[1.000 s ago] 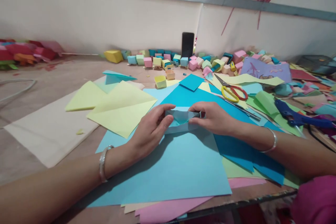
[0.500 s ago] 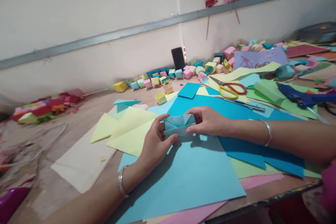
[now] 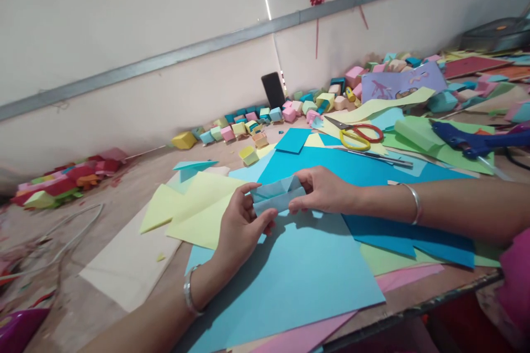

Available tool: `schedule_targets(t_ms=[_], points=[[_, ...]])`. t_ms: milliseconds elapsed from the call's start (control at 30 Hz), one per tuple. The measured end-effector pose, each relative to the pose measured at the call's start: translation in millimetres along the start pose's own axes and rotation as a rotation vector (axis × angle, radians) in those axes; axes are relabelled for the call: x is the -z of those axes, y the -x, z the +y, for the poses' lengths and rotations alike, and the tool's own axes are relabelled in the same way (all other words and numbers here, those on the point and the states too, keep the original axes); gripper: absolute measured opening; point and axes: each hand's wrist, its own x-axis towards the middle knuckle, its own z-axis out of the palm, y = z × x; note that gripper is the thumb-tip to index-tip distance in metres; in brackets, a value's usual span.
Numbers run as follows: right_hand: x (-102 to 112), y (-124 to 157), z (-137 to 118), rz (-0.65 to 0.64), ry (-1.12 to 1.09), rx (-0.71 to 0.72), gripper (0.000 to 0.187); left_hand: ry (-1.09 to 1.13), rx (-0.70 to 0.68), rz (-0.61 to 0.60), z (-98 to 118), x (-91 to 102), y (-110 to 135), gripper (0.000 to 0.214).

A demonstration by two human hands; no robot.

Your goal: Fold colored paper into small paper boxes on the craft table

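A small light-blue folded paper (image 3: 275,199) with raised walls is held between both hands, just above a large light-blue sheet (image 3: 298,281). My left hand (image 3: 244,220) grips its left end, thumb along the near side and fingers behind. At the other end, my right hand (image 3: 323,190) pinches the right edge between thumb and fingers. Beneath and behind the hands spreads a darker blue sheet (image 3: 323,162). To the left lie pale yellow folded sheets (image 3: 202,204).
Scissors with red and yellow handles (image 3: 356,137) and long tweezers-like metal tool (image 3: 376,158) lie behind my right hand. Farther right is a blue glue gun (image 3: 476,140). Many small paper cubes (image 3: 227,133) line the wall by a black phone (image 3: 272,90). A white cable (image 3: 78,234) runs at left.
The folded paper has tilted, so its near wall now faces up more and its inside shows less. Both hands still hold it. The whole view has shifted slightly.
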Motion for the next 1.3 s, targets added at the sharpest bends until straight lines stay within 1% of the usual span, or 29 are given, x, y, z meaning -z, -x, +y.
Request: schedule_targets(t_ms=[100, 233, 367, 433, 467, 567, 600, 667, 767, 867, 1000, 1067, 1133, 1167, 1200, 1233, 1300], points=[[-1.2, -0.5, 0.6, -0.003, -0.034, -0.039, 0.017, -0.007, -0.012, 0.004, -0.3, -0.1, 0.8, 0.051], [-0.6, -0.7, 0.3, -0.003, -0.058, -0.016, 0.020, 0.012, 0.001, 0.011, 0.6, 0.5, 1.4, 0.051], [-0.3, 0.5, -2.6, -0.011, -0.065, -0.039, 0.017, 0.033, 0.025, 0.048, 1.9, 1.9, 0.6, 0.060], [-1.0, 1.0, -3.5, -0.006, -0.070, -0.041, 0.015, 0.084, 0.037, 0.034, 1.6, 2.9, -0.2, 0.062], [-1.6, 1.2, -3.6, -0.004, -0.080, -0.039, 0.015, 0.114, 0.052, 0.005, 0.9, 3.5, -0.6, 0.057], [-3.4, 1.8, -2.9, -0.021, -0.133, -0.031, 0.017, 0.200, 0.131, -0.111, -1.9, 5.1, -1.5, 0.032], [-3.9, 2.0, -2.7, -0.027, -0.146, -0.029, 0.017, 0.213, 0.158, -0.138, -2.7, 5.4, -1.5, 0.028], [-4.4, 2.1, -2.6, -0.029, -0.164, -0.031, 0.019, 0.197, 0.196, -0.148, -3.4, 5.3, -1.2, 0.026], [-4.1, 1.3, -2.4, -0.014, -0.156, -0.039, 0.024, 0.122, 0.213, -0.090, -1.0, 3.7, 0.2, 0.026], [-3.5, -0.1, -1.6, -0.002, -0.150, -0.029, 0.030, 0.102, 0.210, -0.034, 3.4, 1.9, 1.9, 0.025], [-2.9, -0.4, -0.2, 0.001, -0.115, -0.013, 0.029, 0.120, 0.233, -0.001, 5.5, 1.2, 3.0, 0.024], [-2.0, 0.4, 1.1, 0.037, -0.090, 0.025, 0.034, 0.163, 0.259, 0.029, 3.6, 1.8, 1.6, 0.025], [-0.9, 1.1, 2.8, 0.113, -0.090, 0.088, 0.045, 0.233, 0.274, 0.084, 0.4, 2.8, -1.3, 0.027], [-0.3, 1.2, 3.7, 0.152, -0.086, 0.118, 0.048, 0.272, 0.279, 0.112, -1.1, 3.3, -3.0, 0.027], [0.1, 1.3, 4.4, 0.181, -0.075, 0.139, 0.046, 0.306, 0.285, 0.135, -2.5, 3.9, -4.7, 0.027], [0.4, 1.1, 4.9, 0.196, -0.057, 0.148, 0.040, 0.333, 0.292, 0.146, -3.7, 4.4, -6.1, 0.027], [0.3, 0.6, 5.0, 0.206, -0.038, 0.134, 0.030, 0.363, 0.306, 0.144, -5.2, 5.0, -7.8, 0.027]])
